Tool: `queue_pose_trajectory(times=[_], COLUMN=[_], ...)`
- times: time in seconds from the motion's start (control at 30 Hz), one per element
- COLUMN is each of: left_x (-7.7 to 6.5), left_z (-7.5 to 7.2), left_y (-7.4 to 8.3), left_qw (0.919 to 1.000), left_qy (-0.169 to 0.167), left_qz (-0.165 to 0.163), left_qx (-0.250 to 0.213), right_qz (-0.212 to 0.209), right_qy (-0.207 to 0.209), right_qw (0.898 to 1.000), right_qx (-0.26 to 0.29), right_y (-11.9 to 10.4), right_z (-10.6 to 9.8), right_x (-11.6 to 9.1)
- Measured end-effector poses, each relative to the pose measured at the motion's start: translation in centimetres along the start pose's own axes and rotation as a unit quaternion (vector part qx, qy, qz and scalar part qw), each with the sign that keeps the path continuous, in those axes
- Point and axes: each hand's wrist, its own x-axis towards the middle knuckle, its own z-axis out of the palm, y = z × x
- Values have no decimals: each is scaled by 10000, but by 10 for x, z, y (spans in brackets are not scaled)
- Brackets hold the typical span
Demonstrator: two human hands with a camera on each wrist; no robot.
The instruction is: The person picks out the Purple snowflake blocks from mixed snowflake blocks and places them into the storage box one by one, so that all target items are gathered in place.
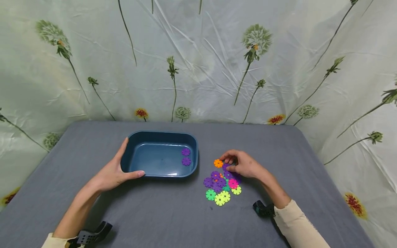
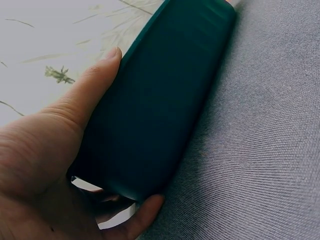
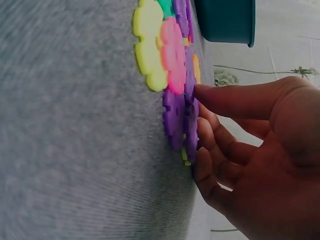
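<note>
My left hand (image 1: 113, 174) grips the left end of a dark blue plastic tub (image 1: 155, 136), its thumb along the near rim and its fingers round the end wall. In the left wrist view, the thumb (image 2: 95, 82) lies against the tub's side (image 2: 155, 100). Two purple notched discs (image 1: 186, 152) lie inside, at the tub's right end. To the right, my right hand (image 1: 245, 165) reaches down over a pile of flower-like plastic discs and pinches a purple disc (image 3: 190, 125) at its edge. An orange disc (image 1: 218, 163) lies by its fingertips.
Nearer me in the pile are a pink disc (image 1: 233, 183), a green disc (image 1: 211, 195) and several yellow discs (image 1: 220, 199). Grey cloth (image 1: 173, 213) covers the table. Behind its far edge hangs a flower-print curtain (image 1: 211, 69).
</note>
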Motion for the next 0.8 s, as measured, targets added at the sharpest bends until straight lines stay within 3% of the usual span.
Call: queue_pose_trajectory(times=[0.47,0.8], left_x=[0,0], left_z=[-3,-1], left_y=[2,2], left_qw=[9999,9999], left_qy=[-31,-10], left_qz=[-137,-123], left_qx=[3,-25], right_qz=[-207,-300], right_qy=[-391,-220], right_qw=[9985,9990], right_qx=[-318,-236], right_y=[0,4], right_z=[-8,-6], right_x=[-1,5])
